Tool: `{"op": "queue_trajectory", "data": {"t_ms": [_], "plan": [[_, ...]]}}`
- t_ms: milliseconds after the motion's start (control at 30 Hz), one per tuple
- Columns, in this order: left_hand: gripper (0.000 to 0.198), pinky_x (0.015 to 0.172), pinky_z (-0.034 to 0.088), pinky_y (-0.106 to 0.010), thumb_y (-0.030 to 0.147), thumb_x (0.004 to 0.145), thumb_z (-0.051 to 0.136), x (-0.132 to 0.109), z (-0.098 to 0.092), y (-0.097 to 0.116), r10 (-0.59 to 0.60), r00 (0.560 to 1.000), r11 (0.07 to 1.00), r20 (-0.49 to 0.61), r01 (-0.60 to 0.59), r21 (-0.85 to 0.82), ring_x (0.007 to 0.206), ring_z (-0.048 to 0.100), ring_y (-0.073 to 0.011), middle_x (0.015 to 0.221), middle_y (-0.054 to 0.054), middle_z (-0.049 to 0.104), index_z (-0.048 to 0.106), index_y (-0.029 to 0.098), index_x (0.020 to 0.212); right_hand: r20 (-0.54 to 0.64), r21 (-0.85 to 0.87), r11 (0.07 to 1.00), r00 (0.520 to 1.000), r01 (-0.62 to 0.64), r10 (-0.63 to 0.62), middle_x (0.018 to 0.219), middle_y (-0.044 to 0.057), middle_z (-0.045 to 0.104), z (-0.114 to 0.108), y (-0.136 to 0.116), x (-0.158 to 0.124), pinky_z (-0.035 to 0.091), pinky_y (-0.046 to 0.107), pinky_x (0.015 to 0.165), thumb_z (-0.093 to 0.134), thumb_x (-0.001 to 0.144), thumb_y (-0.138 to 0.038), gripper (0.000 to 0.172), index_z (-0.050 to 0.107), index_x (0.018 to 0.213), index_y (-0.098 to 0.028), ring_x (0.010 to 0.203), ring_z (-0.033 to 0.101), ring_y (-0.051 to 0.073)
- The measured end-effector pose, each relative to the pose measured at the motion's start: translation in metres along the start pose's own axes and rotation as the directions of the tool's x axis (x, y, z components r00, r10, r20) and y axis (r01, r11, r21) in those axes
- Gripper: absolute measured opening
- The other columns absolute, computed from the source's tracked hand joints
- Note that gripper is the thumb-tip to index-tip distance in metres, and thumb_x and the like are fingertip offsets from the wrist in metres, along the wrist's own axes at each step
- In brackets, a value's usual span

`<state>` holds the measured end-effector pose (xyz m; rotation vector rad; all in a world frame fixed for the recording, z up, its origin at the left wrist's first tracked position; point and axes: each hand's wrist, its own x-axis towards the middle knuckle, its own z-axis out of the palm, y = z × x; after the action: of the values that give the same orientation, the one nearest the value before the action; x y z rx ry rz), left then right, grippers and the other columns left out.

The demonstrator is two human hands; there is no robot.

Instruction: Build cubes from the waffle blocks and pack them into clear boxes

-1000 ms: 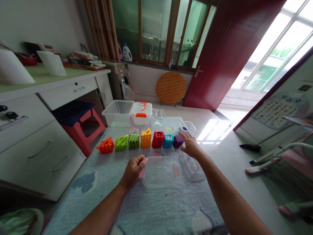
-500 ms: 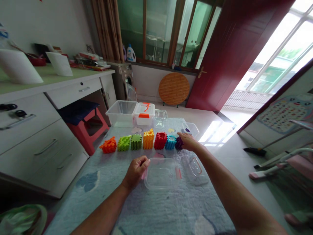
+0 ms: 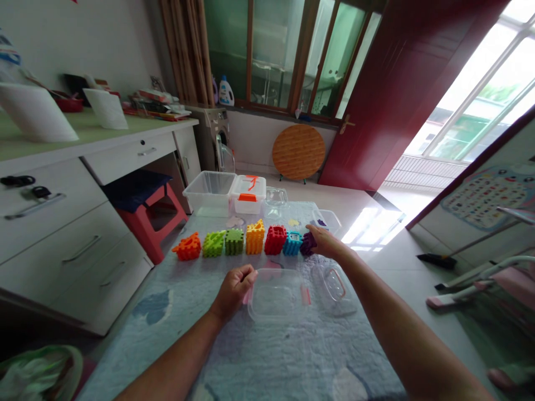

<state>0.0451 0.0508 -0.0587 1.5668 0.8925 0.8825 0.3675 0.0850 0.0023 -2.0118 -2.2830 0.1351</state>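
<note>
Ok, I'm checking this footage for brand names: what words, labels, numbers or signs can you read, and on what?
No text is readable.
Wall chart: markings too small.
White bottle by the window: label too small.
Left-edge bottle, cut off: markings blurred.

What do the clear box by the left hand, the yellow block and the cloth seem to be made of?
Clear box: probably smooth plastic; the cloth shows through and its rim catches light.
Yellow block: opaque, evenly colored, probably molded plastic given its toothed edges, though foam can't be ruled out.
Cloth: soft, matte fabric, judging by its wrinkles; the fiber can't be told.
</note>
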Motion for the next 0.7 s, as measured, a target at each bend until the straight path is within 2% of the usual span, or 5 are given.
{"op": "queue_trajectory", "data": {"t_ms": [133,267,400,533,700], "plan": [[0.038,0.052,0.029,-0.021,0.047,0.085,0.048,0.001,0.0,0.0,0.011,1.0,1.0,-0.004,-0.011,0.012,0.055,0.032,-0.01,0.058,0.005,0.031,0.038,0.019,0.061,-0.056,0.005,1.0,0.998,0.009,-0.008,0.111,0.013,0.065,-0.021,-0.013,-0.012,0.043,0.032,0.083,0.064,0.062,-0.009,0.064,0.051,0.125,-0.014,0.102,0.06,0.026],[0.039,0.054,0.03,-0.022,0.048,0.085,0.048,0.002,0.001,-0.002,0.03,1.0,0.999,0.002,-0.03,0.045,0.058,0.032,-0.0104,0.059,0.005,0.03,0.037,0.019,0.061,-0.096,0.097,0.985,0.987,0.142,-0.132,0.108,0.009,0.066,-0.055,-0.054,-0.04,0.043,0.031,0.082,0.062,0.066,-0.014,0.059,0.053,0.123,-0.018,0.095,0.061,0.022],[0.039,0.054,0.028,-0.022,0.047,0.086,0.046,0.002,0.001,-0.006,0.039,0.999,0.998,0.001,-0.039,0.041,0.057,0.03,-0.01,0.059,0.006,0.029,0.035,0.02,0.061,0.037,0.227,0.936,0.958,0.269,-0.284,0.108,0.006,0.067,-0.075,-0.109,-0.069,0.044,0.03,0.082,0.062,0.069,-0.018,0.053,0.055,0.121,-0.022,0.094,0.061,0.021],[0.038,0.054,0.028,-0.022,0.046,0.087,0.047,0.002,0.002,-0.007,0.046,0.999,0.998,0.004,-0.046,0.032,0.057,0.032,-0.01,0.059,0.006,0.031,0.037,0.019,0.062,0.211,0.237,0.918,0.906,0.317,-0.367,0.109,0.01,0.067,-0.062,-0.141,-0.076,0.045,0.031,0.083,0.067,0.067,-0.021,0.051,0.057,0.117,-0.017,0.098,0.061,0.023],[0.038,0.055,0.029,-0.022,0.045,0.087,0.046,0.002,0.003,-0.003,0.051,0.999,0.997,0.0,-0.051,0.05,0.057,0.033,-0.0099,0.059,0.006,0.031,0.038,0.019,0.062,0.363,0.086,0.932,0.86,0.351,-0.358,0.094,0.009,0.071,-0.028,-0.146,-0.065,0.044,0.027,0.065,0.067,0.067,-0.028,0.034,0.062,0.099,-0.017,0.083,0.066,0.023]]}}
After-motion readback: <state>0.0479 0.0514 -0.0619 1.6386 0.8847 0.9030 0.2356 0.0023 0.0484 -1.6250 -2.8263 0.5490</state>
